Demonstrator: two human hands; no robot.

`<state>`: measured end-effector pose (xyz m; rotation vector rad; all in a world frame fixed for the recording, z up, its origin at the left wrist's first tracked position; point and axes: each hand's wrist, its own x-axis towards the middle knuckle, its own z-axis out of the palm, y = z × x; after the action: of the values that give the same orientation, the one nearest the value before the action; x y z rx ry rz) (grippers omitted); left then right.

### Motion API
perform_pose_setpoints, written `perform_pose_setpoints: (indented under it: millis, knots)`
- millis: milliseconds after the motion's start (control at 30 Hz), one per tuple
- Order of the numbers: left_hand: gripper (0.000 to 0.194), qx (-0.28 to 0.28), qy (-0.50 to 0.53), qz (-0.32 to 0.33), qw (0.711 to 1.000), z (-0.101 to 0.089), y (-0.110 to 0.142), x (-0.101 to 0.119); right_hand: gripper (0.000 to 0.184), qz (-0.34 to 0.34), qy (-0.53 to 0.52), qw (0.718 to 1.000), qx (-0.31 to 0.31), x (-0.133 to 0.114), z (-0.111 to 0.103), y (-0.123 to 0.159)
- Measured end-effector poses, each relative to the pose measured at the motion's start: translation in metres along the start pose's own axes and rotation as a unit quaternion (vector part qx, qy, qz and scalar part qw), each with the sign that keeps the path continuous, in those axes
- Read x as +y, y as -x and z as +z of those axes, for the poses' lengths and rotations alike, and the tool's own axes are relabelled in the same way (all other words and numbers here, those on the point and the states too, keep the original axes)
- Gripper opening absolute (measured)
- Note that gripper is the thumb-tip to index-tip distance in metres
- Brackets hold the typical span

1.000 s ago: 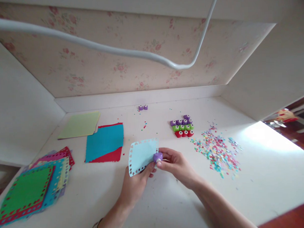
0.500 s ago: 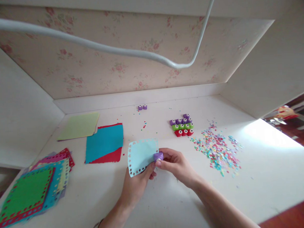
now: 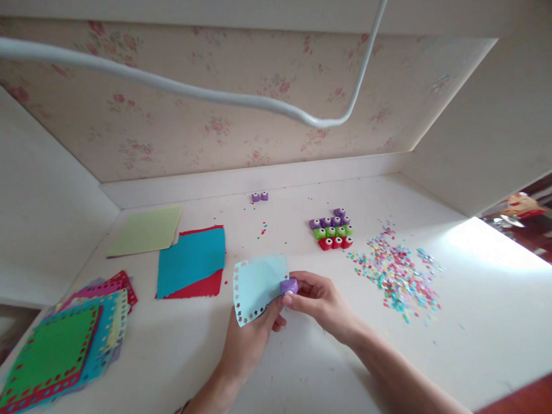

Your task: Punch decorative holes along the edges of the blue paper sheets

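A pale blue sheet of paper is held above the table, with small cut-out shapes along its edges. My left hand grips its lower edge, the thumb on top near the right corner. In my right hand is a purple craft punch, pinched between thumb and fingers at the sheet's right edge. The punch covers part of that edge, so how far the paper sits inside it is hidden.
Punched sheets lie stacked at left, near blue paper and light green paper. Rows of punches stand right of centre, two purple punches at the back. Confetti spreads at right. A white cable hangs in front.
Both hands keep their hold on the paper and the punch at nearly the same spot. The whole view has shifted very slightly.
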<state>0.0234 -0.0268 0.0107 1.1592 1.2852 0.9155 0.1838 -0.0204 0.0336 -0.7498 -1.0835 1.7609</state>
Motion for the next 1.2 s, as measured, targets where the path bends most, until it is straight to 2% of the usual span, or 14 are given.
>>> perform_pose_setpoints:
  millis: [200,433,833,1200]
  knots:
    - [0.037,0.001,0.005,-0.001,1.0,0.0006,-0.0006,0.0028,0.027,0.005,0.014,1.0,0.006,-0.0003,0.0009,0.0002]
    - [0.035,-0.007,-0.001,0.001,1.0,0.0002,0.0001,0.0004,0.023,0.006,0.034,0.999,0.001,-0.0029,0.0008,0.0023]
    - [0.037,-0.016,-0.002,0.004,1.0,0.002,0.0004,-0.0005,0.013,-0.004,0.037,0.999,0.026,0.0,0.0008,0.0043]
    - [0.039,-0.003,0.018,-0.007,1.0,0.0008,-0.0028,-0.0025,0.018,-0.016,0.055,0.998,0.021,0.0054,-0.0049,0.0008]
